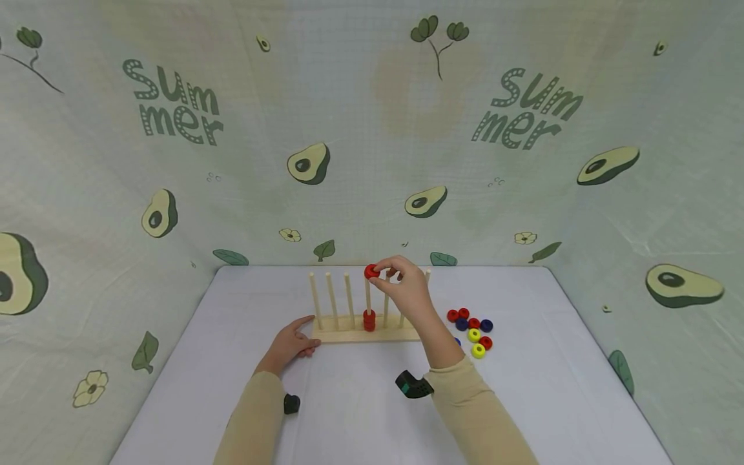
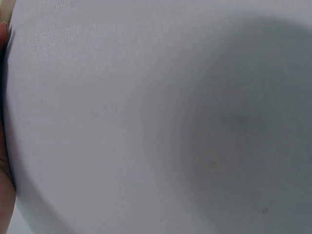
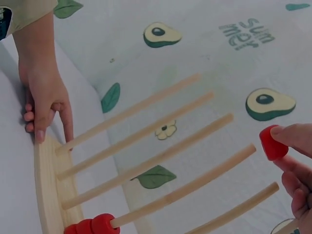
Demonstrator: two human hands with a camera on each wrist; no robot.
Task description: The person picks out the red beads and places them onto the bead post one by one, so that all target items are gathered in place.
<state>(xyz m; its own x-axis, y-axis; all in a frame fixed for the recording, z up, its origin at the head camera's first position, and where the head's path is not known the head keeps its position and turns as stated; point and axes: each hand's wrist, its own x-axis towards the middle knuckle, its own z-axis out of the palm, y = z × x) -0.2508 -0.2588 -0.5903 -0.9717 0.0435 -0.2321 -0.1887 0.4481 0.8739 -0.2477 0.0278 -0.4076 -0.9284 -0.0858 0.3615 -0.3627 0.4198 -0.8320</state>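
Note:
A wooden peg stand (image 1: pixel 343 336) with several upright pegs rests on the table. My left hand (image 1: pixel 289 347) grips the left end of its base, thumb on the near edge and index finger on the far one. In the right wrist view the left hand (image 3: pixel 46 92) shows the same hold. My right hand (image 1: pixel 407 287) pinches a red ring (image 3: pixel 273 143) between thumb and fingers. It is level with the top of a middle peg (image 3: pixel 190 187). Three red rings (image 3: pixel 92 225) are stacked low on that peg. The left wrist view shows mostly white tablecloth.
Right of the stand lies a loose group of red, dark blue and yellow rings (image 1: pixel 474 335), partly behind the right forearm. The table (image 1: pixel 192 387) has a white cover. Behind it hangs a cloth (image 1: pixel 360 213) printed with avocados and leaves.

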